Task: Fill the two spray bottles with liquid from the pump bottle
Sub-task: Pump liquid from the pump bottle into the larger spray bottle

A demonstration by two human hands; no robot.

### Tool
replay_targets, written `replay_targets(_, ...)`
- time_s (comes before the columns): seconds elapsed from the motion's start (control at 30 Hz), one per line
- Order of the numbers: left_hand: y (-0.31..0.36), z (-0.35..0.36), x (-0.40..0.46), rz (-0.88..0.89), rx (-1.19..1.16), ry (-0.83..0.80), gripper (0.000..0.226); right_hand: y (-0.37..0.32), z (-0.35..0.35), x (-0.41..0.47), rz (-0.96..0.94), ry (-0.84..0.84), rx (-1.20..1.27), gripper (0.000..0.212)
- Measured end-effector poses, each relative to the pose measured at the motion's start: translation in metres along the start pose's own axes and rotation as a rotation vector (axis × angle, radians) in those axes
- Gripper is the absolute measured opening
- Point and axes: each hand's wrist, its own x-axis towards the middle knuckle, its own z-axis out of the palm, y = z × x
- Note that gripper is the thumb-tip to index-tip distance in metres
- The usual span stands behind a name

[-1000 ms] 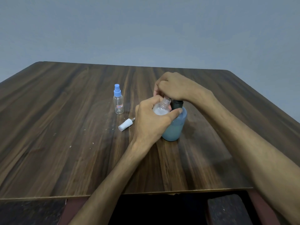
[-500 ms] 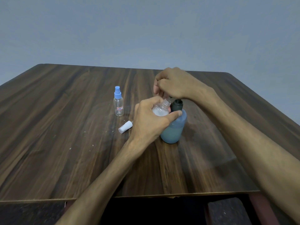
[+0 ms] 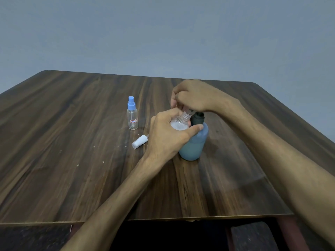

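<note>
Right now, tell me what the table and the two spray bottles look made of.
Table: wood or wood-look laminate, matte, dark streaked grain. Standing spray bottle: clear glossy plastic, see-through, blue cap. Held spray bottle: likewise clear plastic, threaded neck, white liquid inside.

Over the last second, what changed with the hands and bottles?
Little changed. The right hand lifted slightly on the pump bottle, so its dark collar shows more. The left hand still grips the open spray bottle, tilted with its neck beside the collar. The blue-capped spray bottle and the white spray cap lie as before on the table.
</note>
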Motion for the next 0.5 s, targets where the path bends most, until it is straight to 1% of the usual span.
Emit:
replay_targets(0.07, 0.000, -0.001, 0.000, 0.003, 0.006, 0.002, 0.034, 0.000, -0.001, 0.000, -0.011, 0.020, 0.023, 0.034)
replay_targets(0.2, 0.000, 0.001, 0.002, -0.021, 0.011, 0.019, 0.038, 0.002, 0.008, 0.002, 0.012, -0.030, -0.050, 0.034)
replay_targets(0.33, 0.001, 0.000, 0.000, 0.000, 0.000, -0.002, 0.033, 0.001, -0.001, 0.001, 0.001, 0.050, 0.024, 0.030)
replay_targets(0.5, 0.000, 0.002, 0.002, -0.005, 0.000, 0.015, 0.036, 0.002, 0.010, 0.001, 0.029, 0.011, -0.025, 0.033)
